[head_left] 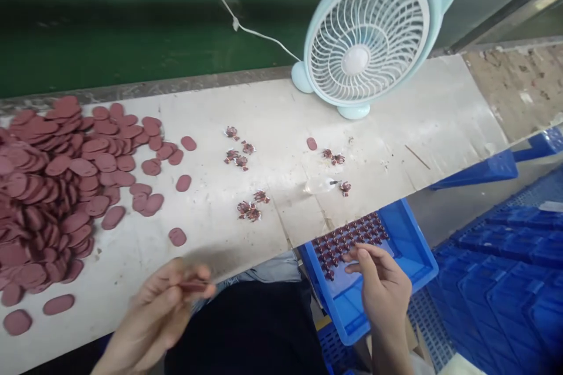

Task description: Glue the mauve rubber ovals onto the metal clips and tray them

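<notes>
Over the near edge of the table, my left hand [160, 307] pinches a flat reddish-brown oval disc [194, 285], seen almost edge-on. My right hand [383, 290] is above a blue plastic tray [416, 246], its fingers curled together; whatever they hold, if anything, is too small to make out. Rows of small dark-red pieces [352, 237] stand inside that tray. Farther up the table lie small clusters of brown-red pieces [249, 211], and beside one of them rests a clear bottle [319, 186] with a dark tip.
A big heap of oval discs [57, 187] covers the table's left side, with several loose ones around it. A light-blue fan [365, 41] stands at the back, its white cable [264, 36] running left. Stacked blue crates [505, 293] fill the floor at right.
</notes>
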{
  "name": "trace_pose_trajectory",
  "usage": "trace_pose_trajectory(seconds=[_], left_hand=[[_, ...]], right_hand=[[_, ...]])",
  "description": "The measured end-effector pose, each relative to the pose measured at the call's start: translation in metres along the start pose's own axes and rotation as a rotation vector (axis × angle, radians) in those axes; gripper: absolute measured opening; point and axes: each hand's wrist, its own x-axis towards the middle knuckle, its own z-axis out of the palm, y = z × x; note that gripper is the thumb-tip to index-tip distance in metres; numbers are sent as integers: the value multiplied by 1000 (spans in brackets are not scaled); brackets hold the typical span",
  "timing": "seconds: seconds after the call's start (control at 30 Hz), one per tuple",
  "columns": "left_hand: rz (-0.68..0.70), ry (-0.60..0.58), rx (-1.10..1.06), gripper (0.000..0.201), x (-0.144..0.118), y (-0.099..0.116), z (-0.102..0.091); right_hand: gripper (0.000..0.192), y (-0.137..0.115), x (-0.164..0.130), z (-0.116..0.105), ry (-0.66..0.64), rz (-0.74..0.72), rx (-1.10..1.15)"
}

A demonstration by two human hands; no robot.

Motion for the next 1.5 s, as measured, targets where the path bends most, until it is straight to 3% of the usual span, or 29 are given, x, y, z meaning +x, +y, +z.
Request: trace_pose_trajectory(seconds=[0.1, 0.2, 0.27, 0.37, 0.5, 0.6, 0.73, 0.77, 0.87, 0.97, 1.03, 1.1, 1.17, 1.33, 1.4, 1.5], left_hand=[[28, -71, -17, 29, 3, -12, 30], [16, -202, -69, 23, 9, -21, 46], [34, -274, -132, 21, 12, -24, 48], [67, -287, -196, 17, 15, -25, 46], [71, -306, -222, 14, 17, -21, 40], [69, -342, -238, 12, 17, -20, 38], [42, -357, -264, 19, 15, -23, 37], [35, -354, -269, 24, 15, -23, 37], [15, -345, -288, 29, 16, -24, 37], [-5, -358, -304, 26, 17, -24, 38], [3, -370, -307, 25, 17, -25, 39], [28, -362, -314, 26, 18, -26, 41], [49, -351, -326, 28, 17, -27, 44], [63, -368, -345, 29, 14, -27, 48], [73, -383, -339, 29, 12, -28, 48], [90, -402, -323, 31, 10, -29, 46]], right_hand=[[14, -64, -12, 29, -280, -223, 288], [38, -105, -23, 61, -593, -655, 149], [49, -117, -25, 77, -679, -878, -10], [49, -119, -23, 93, -680, -981, -94], [48, -113, -24, 99, -670, -935, -91], [43, -111, -28, 98, -705, -797, 1], [18, -107, -9, 101, -752, -258, 622], [27, -105, 2, 103, -748, -147, 764], [60, -101, 42, 107, -780, 36, 1159], [50, -102, 73, 109, -858, 223, 1535], [40, -108, 75, 108, -901, 277, 1565], [41, -117, 62, 104, -886, 296, 1509], [43, -128, 37, 101, -777, 247, 1339], [24, -144, -28, 106, -360, -213, 769], [24, -142, -41, 112, -302, -362, 680], [23, -130, -48, 117, -260, -448, 624]])
